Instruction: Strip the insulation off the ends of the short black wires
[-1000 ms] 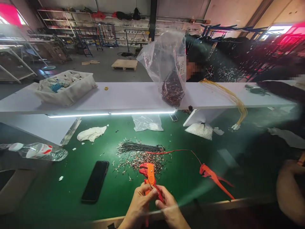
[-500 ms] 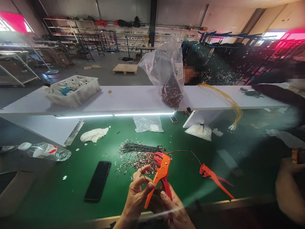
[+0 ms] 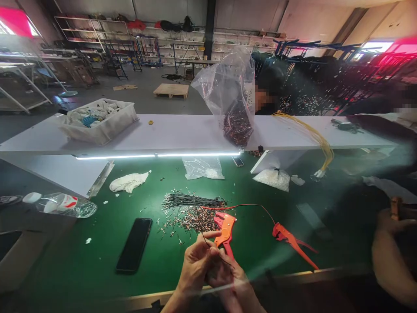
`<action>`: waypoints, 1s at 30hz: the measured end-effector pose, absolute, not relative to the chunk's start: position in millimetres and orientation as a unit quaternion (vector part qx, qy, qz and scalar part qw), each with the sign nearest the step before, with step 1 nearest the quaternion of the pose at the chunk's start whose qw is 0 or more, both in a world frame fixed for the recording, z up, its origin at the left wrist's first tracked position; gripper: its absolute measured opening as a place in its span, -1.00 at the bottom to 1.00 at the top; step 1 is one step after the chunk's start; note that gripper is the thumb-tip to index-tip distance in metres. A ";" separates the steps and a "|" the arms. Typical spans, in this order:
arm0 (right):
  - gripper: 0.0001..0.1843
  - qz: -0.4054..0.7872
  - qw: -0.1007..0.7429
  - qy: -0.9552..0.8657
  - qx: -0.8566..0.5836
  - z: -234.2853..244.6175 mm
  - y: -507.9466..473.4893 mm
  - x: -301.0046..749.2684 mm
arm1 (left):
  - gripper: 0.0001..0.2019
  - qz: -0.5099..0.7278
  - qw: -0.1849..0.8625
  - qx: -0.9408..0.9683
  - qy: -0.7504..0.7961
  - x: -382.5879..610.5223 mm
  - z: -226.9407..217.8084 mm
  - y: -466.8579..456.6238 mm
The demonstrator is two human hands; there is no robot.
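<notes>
orange pliers (image 3: pixel 225 230) are at lower centre, the right hand (image 3: pixel 239 278) closed around their handle; the left hand (image 3: pixel 199 260) pinches one dark wire (image 3: pixel 204 238). centrally, bundled black wires (image 3: pixel 195 201) lie beside scraps (image 3: pixel 197 221); how many are finished, i cannot tell.

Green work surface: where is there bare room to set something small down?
Bare green surface shows below the red wire, between the orange tool in the right hand and the red tool lying at the right; another patch lies between the phone and the left hand. The middle is crowded with black wires and loose scraps.
</notes>
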State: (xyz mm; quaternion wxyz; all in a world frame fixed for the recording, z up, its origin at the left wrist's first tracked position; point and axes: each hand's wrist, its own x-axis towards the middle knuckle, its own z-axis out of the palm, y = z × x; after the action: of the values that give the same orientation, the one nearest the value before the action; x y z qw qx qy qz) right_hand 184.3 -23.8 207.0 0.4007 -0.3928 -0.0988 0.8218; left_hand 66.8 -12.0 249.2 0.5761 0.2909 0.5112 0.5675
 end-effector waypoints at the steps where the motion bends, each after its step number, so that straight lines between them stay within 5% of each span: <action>1: -0.63 0.817 0.406 -0.103 -0.396 203.7 -24.6 186.9 | -0.54 0.577 0.568 0.283 0.514 63.6 250.9 -9.9; 7: -0.56 0.749 0.475 -0.209 -0.413 199.8 -33.5 211.7 | -0.54 0.617 0.511 0.219 0.558 35.9 270.6 7.5; 18: -0.21 0.859 0.385 -0.193 -0.278 211.6 -45.5 203.3 | -0.55 0.614 0.496 0.159 0.593 47.0 293.9 28.9; 30: -0.49 0.864 0.438 -0.192 -0.156 243.4 -46.0 202.4 | -0.57 0.581 0.512 0.198 0.601 60.7 315.1 35.8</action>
State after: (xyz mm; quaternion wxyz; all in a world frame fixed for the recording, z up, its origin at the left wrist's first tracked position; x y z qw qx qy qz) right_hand 202.4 -46.0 243.4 0.4380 -0.1561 -0.1915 0.8644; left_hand 60.7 35.8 315.1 0.5117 0.1982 0.6010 0.5811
